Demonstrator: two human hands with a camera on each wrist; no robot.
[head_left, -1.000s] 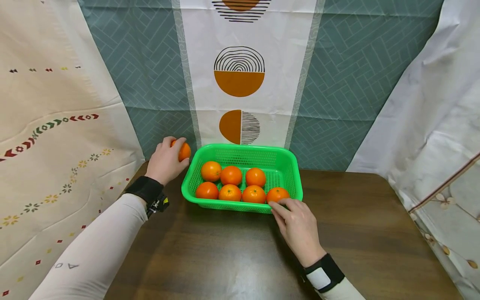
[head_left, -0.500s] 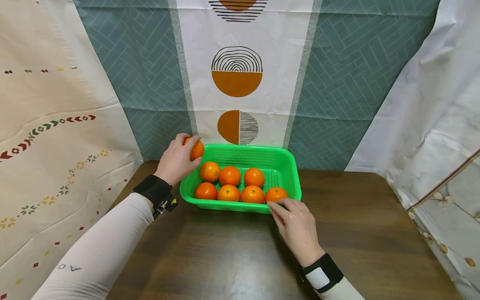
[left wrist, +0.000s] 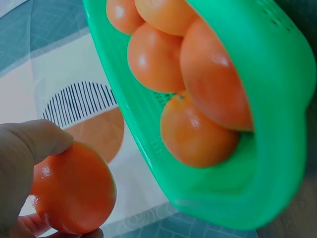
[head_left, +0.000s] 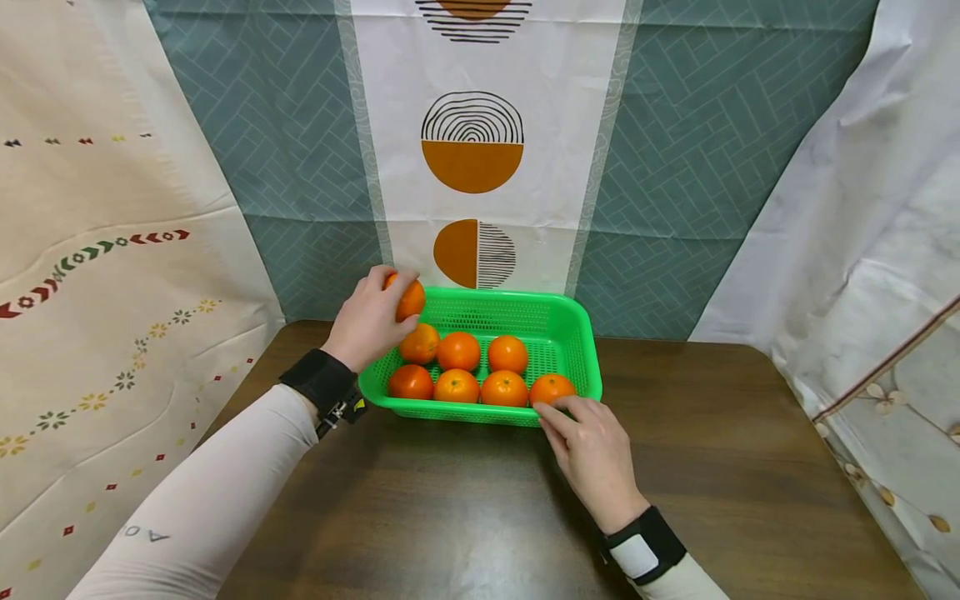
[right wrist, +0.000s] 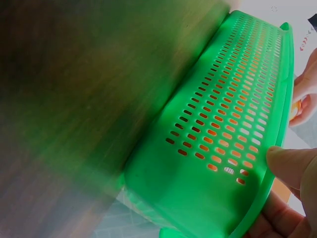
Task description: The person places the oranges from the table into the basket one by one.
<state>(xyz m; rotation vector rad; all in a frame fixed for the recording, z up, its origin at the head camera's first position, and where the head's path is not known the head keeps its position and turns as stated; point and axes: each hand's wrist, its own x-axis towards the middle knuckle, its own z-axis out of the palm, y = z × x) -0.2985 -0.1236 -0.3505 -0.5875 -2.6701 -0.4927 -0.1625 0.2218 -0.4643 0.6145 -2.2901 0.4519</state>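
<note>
My left hand [head_left: 372, 318] grips an orange [head_left: 409, 300] above the back left corner of a green plastic basket [head_left: 573, 333]. In the left wrist view the thumb presses the held orange [left wrist: 77, 188] from above, with fingertips beneath it. Inside the basket several oranges [head_left: 459, 352] sit in two rows, a back one and a front one. My right hand [head_left: 597, 454] pinches the basket's front rim near its right end, beside the rightmost orange [head_left: 552, 389]. In the right wrist view its thumb lies on the outer side of the rim [right wrist: 277, 168], with the fingers inside.
The basket stands on a dark brown wooden table [head_left: 450, 500], close to its back edge. A patterned teal and white cloth [head_left: 480, 167] hangs right behind. Cream cloth [head_left: 112, 333] hangs at the left, and white cloth [head_left: 862, 250] at the right.
My left hand has carried the orange rightward, from left of the basket to over its back left corner. The right hand keeps its hold on the rim.
</note>
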